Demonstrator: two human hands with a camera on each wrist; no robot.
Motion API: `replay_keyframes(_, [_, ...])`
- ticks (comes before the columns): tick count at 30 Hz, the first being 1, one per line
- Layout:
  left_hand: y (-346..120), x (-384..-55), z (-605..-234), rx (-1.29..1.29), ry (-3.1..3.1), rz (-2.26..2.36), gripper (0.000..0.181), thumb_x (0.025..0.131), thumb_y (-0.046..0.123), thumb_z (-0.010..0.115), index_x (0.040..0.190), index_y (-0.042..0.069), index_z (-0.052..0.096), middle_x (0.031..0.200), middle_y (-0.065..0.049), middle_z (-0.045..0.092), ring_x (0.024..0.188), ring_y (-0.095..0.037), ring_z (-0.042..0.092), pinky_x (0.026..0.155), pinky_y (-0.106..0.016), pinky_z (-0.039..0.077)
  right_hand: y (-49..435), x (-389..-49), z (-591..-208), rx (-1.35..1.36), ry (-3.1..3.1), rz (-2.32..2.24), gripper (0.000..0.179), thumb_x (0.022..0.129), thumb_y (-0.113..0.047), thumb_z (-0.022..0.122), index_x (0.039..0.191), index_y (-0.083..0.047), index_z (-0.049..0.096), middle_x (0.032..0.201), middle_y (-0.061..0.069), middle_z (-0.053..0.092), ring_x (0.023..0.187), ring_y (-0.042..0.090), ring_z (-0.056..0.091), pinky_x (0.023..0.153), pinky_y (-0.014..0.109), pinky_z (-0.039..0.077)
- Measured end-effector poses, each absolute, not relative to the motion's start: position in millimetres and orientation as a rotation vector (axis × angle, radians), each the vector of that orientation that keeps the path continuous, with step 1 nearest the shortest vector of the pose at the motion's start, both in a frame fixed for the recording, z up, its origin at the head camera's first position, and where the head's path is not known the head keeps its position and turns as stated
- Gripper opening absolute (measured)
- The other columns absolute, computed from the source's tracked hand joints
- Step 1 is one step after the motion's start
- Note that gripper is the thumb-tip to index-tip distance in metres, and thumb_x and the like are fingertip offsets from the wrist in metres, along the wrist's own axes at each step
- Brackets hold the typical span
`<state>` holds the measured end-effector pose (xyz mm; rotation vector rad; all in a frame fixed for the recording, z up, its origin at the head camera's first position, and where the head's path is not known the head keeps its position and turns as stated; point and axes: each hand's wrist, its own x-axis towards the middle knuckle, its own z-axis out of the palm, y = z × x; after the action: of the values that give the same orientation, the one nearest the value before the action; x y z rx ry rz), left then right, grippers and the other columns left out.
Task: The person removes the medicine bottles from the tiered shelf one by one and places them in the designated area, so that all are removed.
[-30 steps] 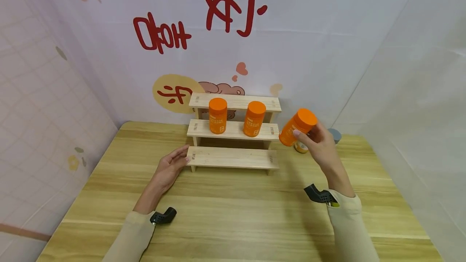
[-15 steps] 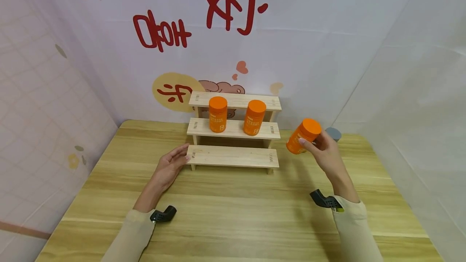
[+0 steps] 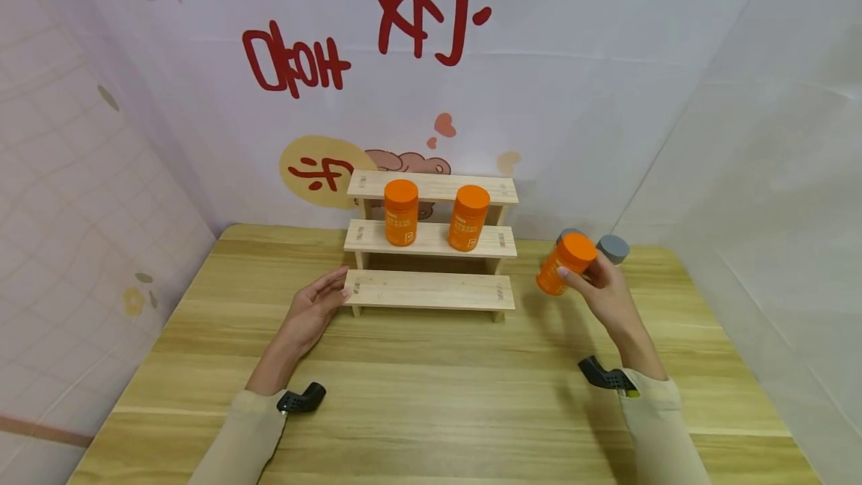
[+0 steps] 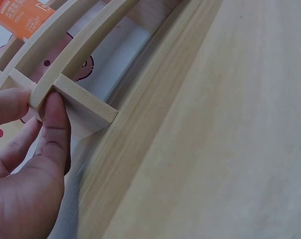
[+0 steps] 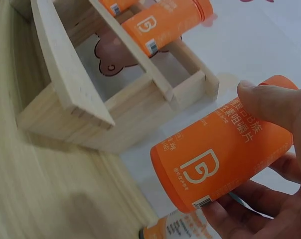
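Note:
My right hand (image 3: 609,296) grips an orange supplement bottle (image 3: 562,266) with an orange lid, held tilted to the right of a three-step wooden display shelf (image 3: 431,290). In the right wrist view this bottle (image 5: 215,149) shows a white "B" logo, with the thumb on one side and fingers beneath. At the shelf's left end my left hand (image 3: 313,313) pinches the lowest step; in the left wrist view thumb and fingers hold the end of its board (image 4: 43,92). Two like orange bottles, a left one (image 3: 401,213) and a right one (image 3: 468,218), stand upright on the middle step.
Behind the right hand stand two grey-lidded jars, one lid (image 3: 613,248) farther right, the other lid (image 3: 569,233) partly hidden by the held bottle. A jar with an orange and white label (image 5: 178,226) shows low in the right wrist view. The wooden table (image 3: 431,395) meets a printed backdrop (image 3: 572,96).
My right hand has moved the held bottle down and to the right, away from the shelf. A second grey lid now shows behind it. The left hand stays at the shelf.

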<state>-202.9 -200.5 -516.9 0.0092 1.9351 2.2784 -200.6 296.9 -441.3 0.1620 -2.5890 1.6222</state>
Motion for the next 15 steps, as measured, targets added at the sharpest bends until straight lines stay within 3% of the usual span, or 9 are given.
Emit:
replay_keyframes(11, [-199.9,-202.3,-517.0,0.013,1.922,2.29,0.063,0.1,0.003,0.063,0.157,-0.003,0.036,0.124,0.002,0.054,0.114,-0.002,0.055,0.092,-0.012,0.052,312.7,-200.9,-458.7,0.155,-2.635,1.626,0.059,0.1,-0.035,0.068,0.153,-0.022,0.047,0.141,0.0,0.059,0.12,-0.004,0.056,0.096,0.01,0.048])
replay_keyframes(15, [-199.4,-202.6,-517.1,0.011,1.915,2.299,0.062,0.1,0.001,0.063,0.157,-0.002,0.037,0.124,0.002,0.055,0.113,-0.002,0.057,0.093,-0.013,0.052,316.6,-201.8,-464.1,0.137,-2.674,1.545,0.058,0.1,-0.037,0.068,0.152,-0.022,0.047,0.142,0.005,0.06,0.118,-0.004,0.056,0.095,0.012,0.047])
